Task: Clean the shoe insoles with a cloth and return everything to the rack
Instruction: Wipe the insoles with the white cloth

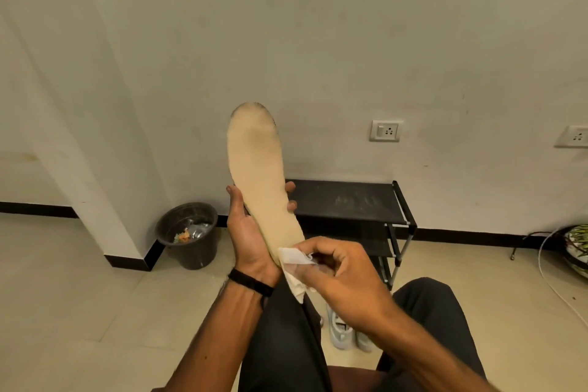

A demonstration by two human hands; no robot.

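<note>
Wiping is the step in hand: our left hand point(246, 226) grips the long beige foam insole point(257, 169) around its middle, toe end up in front of the black metal-framed shoe rack point(346, 200), while our right hand point(337, 274) pinches the crumpled white cloth point(294, 259) against the heel end. Grey grime shows near the toe, so next we judge the cloth must travel up there, the left grip holding firm against the push.
</note>
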